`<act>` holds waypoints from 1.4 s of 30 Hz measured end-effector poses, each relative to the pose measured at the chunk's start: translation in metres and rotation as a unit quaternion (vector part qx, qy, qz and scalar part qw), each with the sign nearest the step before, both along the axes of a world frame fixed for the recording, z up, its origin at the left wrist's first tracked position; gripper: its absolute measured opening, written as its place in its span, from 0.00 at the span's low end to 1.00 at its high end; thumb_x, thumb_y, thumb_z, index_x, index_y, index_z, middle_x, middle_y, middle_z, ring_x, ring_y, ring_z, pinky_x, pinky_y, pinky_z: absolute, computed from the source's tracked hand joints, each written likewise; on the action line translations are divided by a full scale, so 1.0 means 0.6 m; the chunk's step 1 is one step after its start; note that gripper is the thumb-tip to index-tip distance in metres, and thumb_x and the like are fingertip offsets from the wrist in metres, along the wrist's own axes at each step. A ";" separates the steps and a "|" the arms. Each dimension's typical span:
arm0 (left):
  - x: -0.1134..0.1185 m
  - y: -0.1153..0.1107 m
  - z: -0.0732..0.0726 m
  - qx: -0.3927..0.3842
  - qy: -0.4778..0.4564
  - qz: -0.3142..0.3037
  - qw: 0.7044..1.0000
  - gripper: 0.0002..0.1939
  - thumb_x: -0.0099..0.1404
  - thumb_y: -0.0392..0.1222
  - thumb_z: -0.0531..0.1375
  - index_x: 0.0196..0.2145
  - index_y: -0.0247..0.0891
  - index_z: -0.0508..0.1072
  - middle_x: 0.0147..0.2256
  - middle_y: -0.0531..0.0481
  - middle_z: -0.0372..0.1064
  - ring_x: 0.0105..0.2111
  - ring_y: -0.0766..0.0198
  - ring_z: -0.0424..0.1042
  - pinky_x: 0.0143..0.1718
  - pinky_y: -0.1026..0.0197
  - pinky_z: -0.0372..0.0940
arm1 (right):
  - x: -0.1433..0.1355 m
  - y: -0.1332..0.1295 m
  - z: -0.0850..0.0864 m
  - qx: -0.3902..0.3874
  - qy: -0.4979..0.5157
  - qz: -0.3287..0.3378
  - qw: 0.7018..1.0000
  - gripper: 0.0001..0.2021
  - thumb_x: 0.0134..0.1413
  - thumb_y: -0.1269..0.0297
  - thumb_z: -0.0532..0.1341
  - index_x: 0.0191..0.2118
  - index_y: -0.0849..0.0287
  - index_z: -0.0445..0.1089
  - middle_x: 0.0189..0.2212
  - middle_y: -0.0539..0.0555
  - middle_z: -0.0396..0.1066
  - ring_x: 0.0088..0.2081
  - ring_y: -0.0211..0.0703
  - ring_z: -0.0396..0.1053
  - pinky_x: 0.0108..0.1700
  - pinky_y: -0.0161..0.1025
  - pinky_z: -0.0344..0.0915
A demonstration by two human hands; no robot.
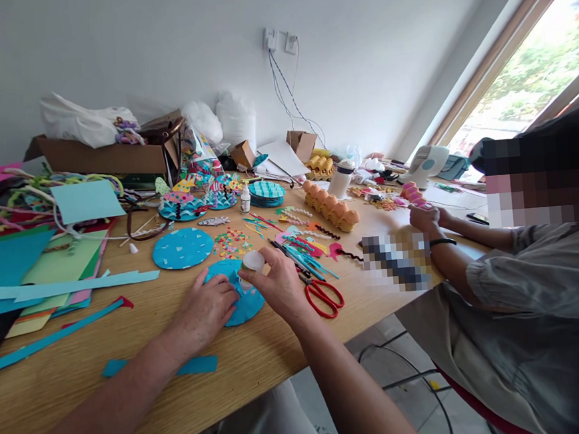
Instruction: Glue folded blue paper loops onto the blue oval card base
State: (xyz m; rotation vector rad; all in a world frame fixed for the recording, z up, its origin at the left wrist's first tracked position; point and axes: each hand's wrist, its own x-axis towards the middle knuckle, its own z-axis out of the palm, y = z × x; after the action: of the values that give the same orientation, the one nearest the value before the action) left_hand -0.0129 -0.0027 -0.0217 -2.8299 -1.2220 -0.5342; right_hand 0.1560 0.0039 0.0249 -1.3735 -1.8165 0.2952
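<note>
A round blue disc point(249, 307) lies on the wooden table in front of me. My left hand point(209, 305) rests on its left part, the fingers together and curved, and whatever may be under them is hidden. Over the disc's right side, my right hand point(274, 278) grips a small round container point(253, 262) with a pale top between thumb and fingers. Another blue disc point(182, 248) with light flecks lies just beyond my left hand. Small coloured paper dots point(232, 244) are scattered behind the nearer disc.
Red-handled scissors point(325, 298) lie right of my right hand. Blue strips point(197, 365) and coloured sheets point(3, 266) are at left. Behind stand a glue bottle point(245, 199), decorated fish pieces point(182, 200) and an egg carton point(331, 207). A person point(525, 285) sits at right.
</note>
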 end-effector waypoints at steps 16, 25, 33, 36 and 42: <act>0.004 -0.002 0.003 0.008 0.015 0.012 1.000 0.07 0.61 0.34 0.56 0.31 0.41 0.73 0.36 0.50 0.73 0.46 0.53 0.66 0.56 0.38 0.46 | -0.004 -0.002 0.008 0.002 0.004 0.006 1.000 0.13 0.42 0.62 0.67 0.23 0.58 0.61 0.24 0.47 0.62 0.30 0.38 0.61 0.31 0.33 0.51; 0.004 0.001 -0.007 0.022 -0.001 0.018 1.000 0.07 0.60 0.34 0.56 0.30 0.42 0.73 0.35 0.52 0.74 0.45 0.54 0.66 0.56 0.40 0.46 | -0.001 -0.001 0.007 -0.011 0.003 0.017 1.000 0.13 0.41 0.62 0.67 0.23 0.58 0.62 0.23 0.47 0.62 0.30 0.38 0.61 0.30 0.33 0.51; 0.004 0.000 -0.006 0.039 0.002 0.015 0.999 0.08 0.62 0.34 0.55 0.29 0.41 0.73 0.34 0.53 0.74 0.44 0.55 0.66 0.56 0.41 0.46 | -0.006 0.002 0.005 -0.018 0.000 0.009 1.000 0.12 0.41 0.62 0.68 0.23 0.58 0.62 0.24 0.47 0.64 0.30 0.38 0.61 0.30 0.33 0.51; 0.004 0.000 -0.007 0.049 -0.002 0.007 0.999 0.08 0.62 0.34 0.54 0.30 0.41 0.73 0.34 0.52 0.73 0.44 0.55 0.66 0.55 0.40 0.47 | -0.005 0.004 0.005 -0.022 0.004 0.012 1.000 0.12 0.41 0.62 0.67 0.22 0.58 0.63 0.24 0.47 0.64 0.30 0.38 0.62 0.30 0.33 0.51; 0.003 0.001 -0.009 0.051 -0.006 0.010 0.999 0.08 0.61 0.35 0.55 0.29 0.41 0.73 0.34 0.52 0.73 0.43 0.55 0.66 0.56 0.40 0.46 | -0.006 0.006 0.004 -0.026 0.011 0.014 0.999 0.12 0.42 0.60 0.67 0.22 0.59 0.63 0.23 0.47 0.64 0.29 0.37 0.61 0.30 0.33 0.51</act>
State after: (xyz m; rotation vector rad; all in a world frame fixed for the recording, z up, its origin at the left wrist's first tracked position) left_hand -0.0110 -0.0022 -0.0273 -2.7316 -1.1890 -0.5959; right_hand 0.1524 0.0076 0.0272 -1.3756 -1.8232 0.3742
